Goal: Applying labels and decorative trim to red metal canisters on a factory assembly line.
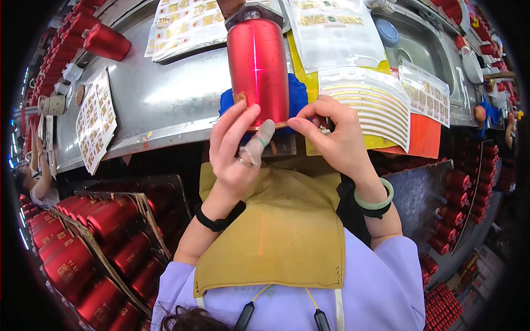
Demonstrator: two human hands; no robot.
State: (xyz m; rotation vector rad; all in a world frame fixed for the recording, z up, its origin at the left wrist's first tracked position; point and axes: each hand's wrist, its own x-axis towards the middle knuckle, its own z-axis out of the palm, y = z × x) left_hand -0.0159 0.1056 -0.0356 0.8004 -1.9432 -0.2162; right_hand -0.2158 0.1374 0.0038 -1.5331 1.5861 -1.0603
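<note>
A glossy red bottle [257,66] lies with its neck pointing away from me and its base toward me, over a blue cloth [298,92]. Along the base edge runs a narrow gold strip [279,125]. My left hand [234,146] rests its outstretched, parted fingers on the bottle's lower left; one finger wears a pale cover. At the strip's right end, the thumb and forefinger of my right hand [331,129] are pinched together. Near the left fingertips a small gold emblem [241,97] shows on the bottle.
Curved gold strips on a white sheet [367,105] lie right of the bottle. Gold decal sheets [187,25] [96,121] lie left. A sink [419,47] is at the back right. Racks of red bottles [113,218] stand below left; more line the right. Another person [44,187] is far left.
</note>
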